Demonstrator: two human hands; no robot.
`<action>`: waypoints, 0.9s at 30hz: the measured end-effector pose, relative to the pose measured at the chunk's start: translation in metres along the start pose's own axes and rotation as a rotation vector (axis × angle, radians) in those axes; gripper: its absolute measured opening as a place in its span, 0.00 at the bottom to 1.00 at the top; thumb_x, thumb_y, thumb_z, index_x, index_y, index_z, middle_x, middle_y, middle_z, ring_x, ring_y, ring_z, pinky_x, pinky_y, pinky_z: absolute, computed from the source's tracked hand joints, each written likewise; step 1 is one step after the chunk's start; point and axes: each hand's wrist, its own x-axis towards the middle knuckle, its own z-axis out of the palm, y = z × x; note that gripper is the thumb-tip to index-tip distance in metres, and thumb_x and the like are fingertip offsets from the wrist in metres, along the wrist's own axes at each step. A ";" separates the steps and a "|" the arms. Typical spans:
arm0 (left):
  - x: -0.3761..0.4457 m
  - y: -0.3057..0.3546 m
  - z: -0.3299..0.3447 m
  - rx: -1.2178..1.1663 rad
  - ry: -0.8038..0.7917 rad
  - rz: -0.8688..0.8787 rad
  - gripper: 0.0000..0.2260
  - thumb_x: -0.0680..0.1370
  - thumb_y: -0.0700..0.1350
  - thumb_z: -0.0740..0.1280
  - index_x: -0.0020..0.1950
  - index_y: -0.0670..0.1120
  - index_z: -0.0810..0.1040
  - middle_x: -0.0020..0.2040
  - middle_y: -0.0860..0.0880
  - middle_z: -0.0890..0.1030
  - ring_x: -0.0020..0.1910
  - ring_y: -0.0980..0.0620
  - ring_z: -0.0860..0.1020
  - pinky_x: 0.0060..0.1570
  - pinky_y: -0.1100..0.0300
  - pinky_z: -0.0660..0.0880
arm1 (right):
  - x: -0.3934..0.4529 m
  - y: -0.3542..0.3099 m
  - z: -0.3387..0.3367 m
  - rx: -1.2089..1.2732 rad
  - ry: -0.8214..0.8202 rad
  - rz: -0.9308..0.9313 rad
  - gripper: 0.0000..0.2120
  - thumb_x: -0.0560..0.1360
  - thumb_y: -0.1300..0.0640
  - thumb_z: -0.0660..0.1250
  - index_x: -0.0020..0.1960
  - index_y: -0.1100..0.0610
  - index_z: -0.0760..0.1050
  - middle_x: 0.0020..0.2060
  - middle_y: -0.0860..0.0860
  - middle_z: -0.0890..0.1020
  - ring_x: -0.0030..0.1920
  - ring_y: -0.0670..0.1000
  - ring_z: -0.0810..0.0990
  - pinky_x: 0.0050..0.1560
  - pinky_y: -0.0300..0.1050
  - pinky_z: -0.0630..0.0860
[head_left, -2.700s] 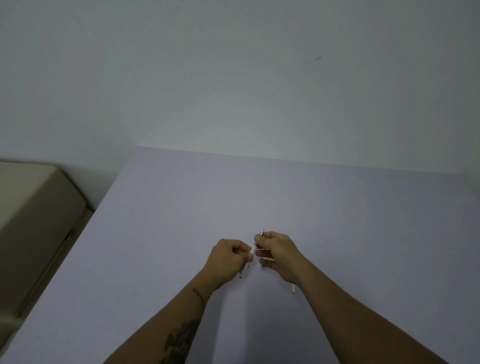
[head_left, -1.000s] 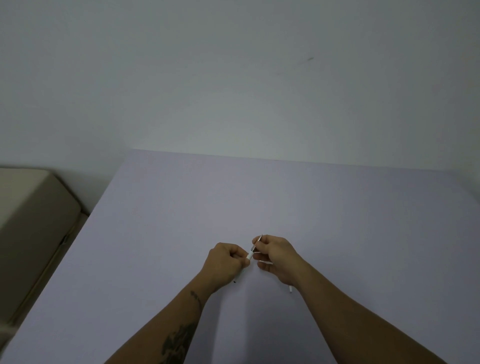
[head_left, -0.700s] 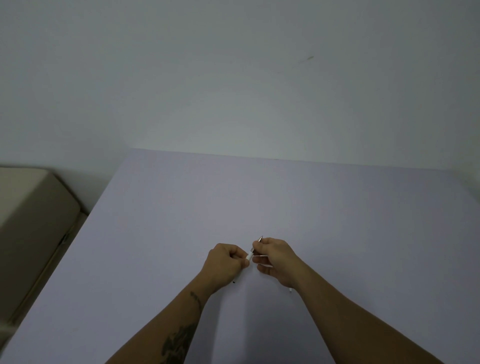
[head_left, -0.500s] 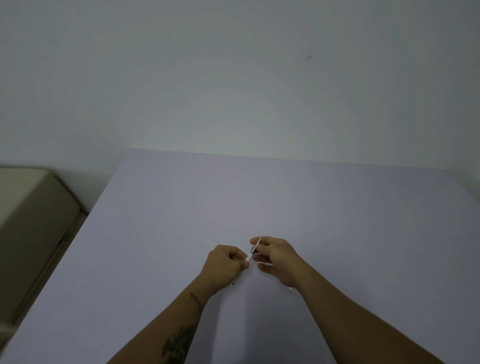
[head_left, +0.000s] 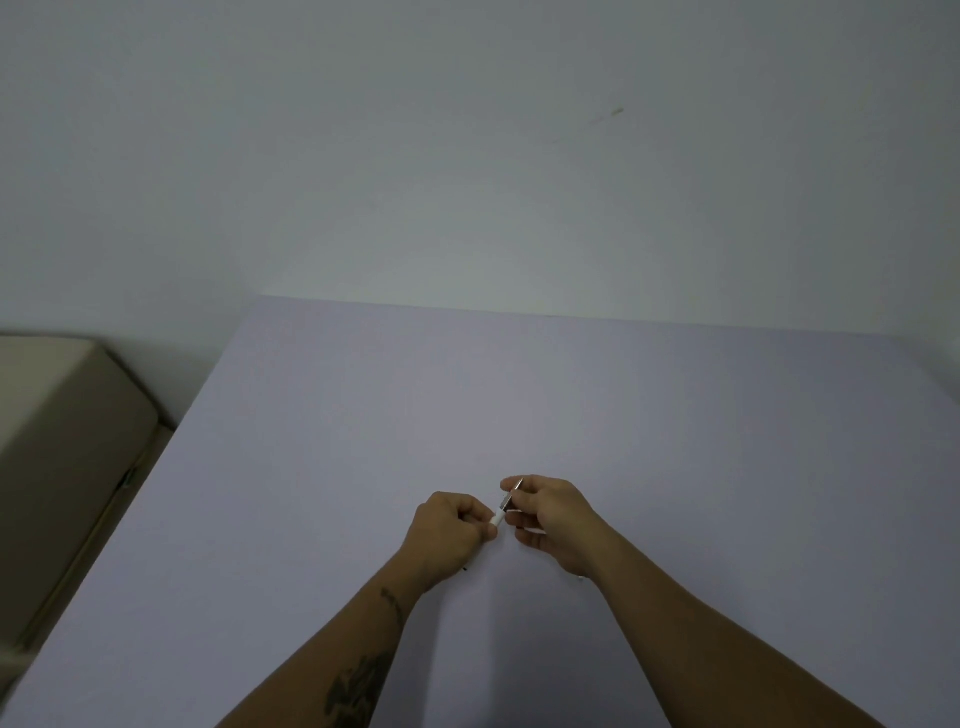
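The fingertips of the left hand (head_left: 449, 530) are curled in and pinch the white end (head_left: 497, 518) of a slim pen-like stick (head_left: 506, 502). The right hand (head_left: 553, 519) pinches its darker, silvery upper part between thumb and forefinger, with the other fingers loosely bent beneath. The stick is held just above the table, slanting up and away from the person, in the narrow gap between the two hands, and its pointed tip shows past the right forefinger. Any print on it is too small to read.

A small white bit (head_left: 580, 577) shows just under the right wrist, and a dark speck (head_left: 464, 569) shows below the left hand; what either is cannot be told. The left forearm bears a dark tattoo (head_left: 358, 691) whose shape cannot be read.

Both forearms reach in over a plain, pale lilac-grey table (head_left: 571, 405) with a matte top. Its far edge meets a pale, bare wall (head_left: 415, 156), which carries a faint slanting streak (head_left: 607, 116) high on the right. To the left, lower than the table, stands a beige padded seat (head_left: 67, 415) with a rounded corner.
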 end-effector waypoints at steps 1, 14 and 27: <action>0.000 -0.001 0.000 -0.006 0.001 -0.004 0.03 0.75 0.40 0.71 0.46 0.44 0.85 0.37 0.50 0.81 0.33 0.56 0.76 0.25 0.73 0.70 | 0.000 0.001 0.000 0.003 -0.003 0.007 0.07 0.79 0.60 0.64 0.53 0.56 0.81 0.45 0.53 0.83 0.46 0.52 0.81 0.47 0.47 0.78; -0.002 0.000 0.000 -0.006 0.012 0.002 0.05 0.75 0.40 0.71 0.48 0.42 0.85 0.38 0.49 0.81 0.34 0.56 0.76 0.23 0.76 0.69 | 0.000 0.001 0.000 -0.033 -0.010 0.000 0.09 0.79 0.62 0.64 0.53 0.55 0.82 0.45 0.53 0.84 0.45 0.51 0.81 0.45 0.45 0.78; -0.005 -0.003 -0.001 -0.032 0.016 -0.029 0.04 0.75 0.39 0.72 0.48 0.43 0.85 0.44 0.46 0.83 0.37 0.56 0.77 0.23 0.78 0.70 | 0.004 0.005 0.000 0.072 0.002 0.030 0.11 0.80 0.64 0.61 0.50 0.57 0.82 0.44 0.54 0.83 0.45 0.51 0.81 0.47 0.46 0.78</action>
